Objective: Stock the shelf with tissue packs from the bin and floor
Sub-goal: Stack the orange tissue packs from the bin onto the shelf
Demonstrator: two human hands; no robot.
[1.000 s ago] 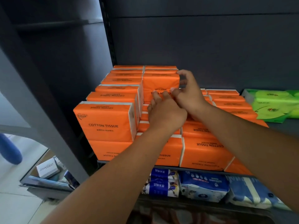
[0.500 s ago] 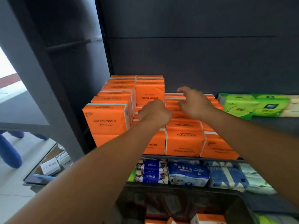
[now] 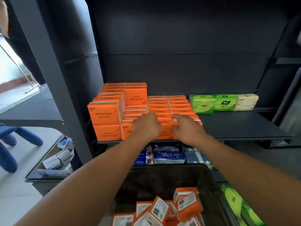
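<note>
Head view: both arms reach straight forward, backs of the hands up. The left hand [image 3: 147, 126] sits knuckles-up against the front row of orange tissue packs [image 3: 167, 130] on the shelf [image 3: 236, 126]. Its fingers curl down out of sight, so I cannot tell whether it grasps a pack. Just right of it, the right hand [image 3: 187, 130] lies relaxed, fingers fairly straight on the pack tops, gripping nothing. Below both forearms, the black bin [image 3: 162, 167] holds jumbled packs [image 3: 160, 210].

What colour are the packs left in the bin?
Orange, with white barcode ends, like the shelf stock; the packs show in the head view, in the black bin.
</note>
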